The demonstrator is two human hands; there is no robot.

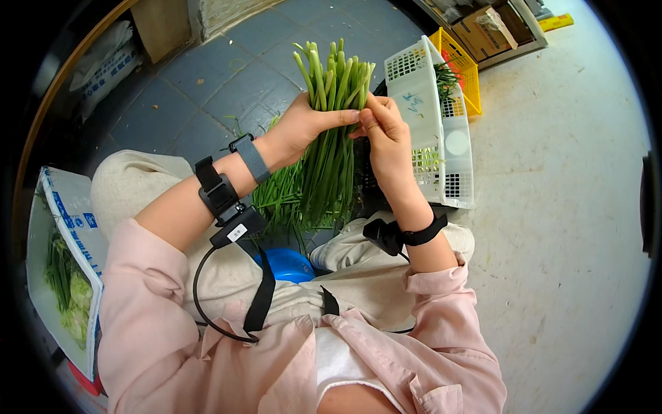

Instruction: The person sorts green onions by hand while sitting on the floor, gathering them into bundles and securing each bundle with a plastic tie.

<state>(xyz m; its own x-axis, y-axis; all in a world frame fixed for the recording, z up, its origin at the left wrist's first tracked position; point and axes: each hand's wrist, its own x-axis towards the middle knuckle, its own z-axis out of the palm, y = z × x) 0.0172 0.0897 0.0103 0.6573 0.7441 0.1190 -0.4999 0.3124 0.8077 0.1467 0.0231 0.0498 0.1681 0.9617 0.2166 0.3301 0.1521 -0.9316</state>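
My left hand [310,124] is wrapped around a thick bunch of long green stalks [331,171], probably scallions or chives, with its thumb across the front. The pale cut ends point up and away from me, while the dark green leaves hang toward my lap. At the right side of the bunch, the thumb and fingers of my right hand [385,132] pinch its edge close to my left thumb tip. Whether they grip a single stalk is hidden. Below the bunch, more loose green leaves [276,199] lie in a heap on the floor.
A white perforated crate [406,111] stands right of my hands, with greens inside. Behind it are a yellow crate [470,77] and a cardboard box [478,33]. At my left, a foam box [67,191] holds leafy vegetables. Something blue and plastic [287,265] sits between my legs.
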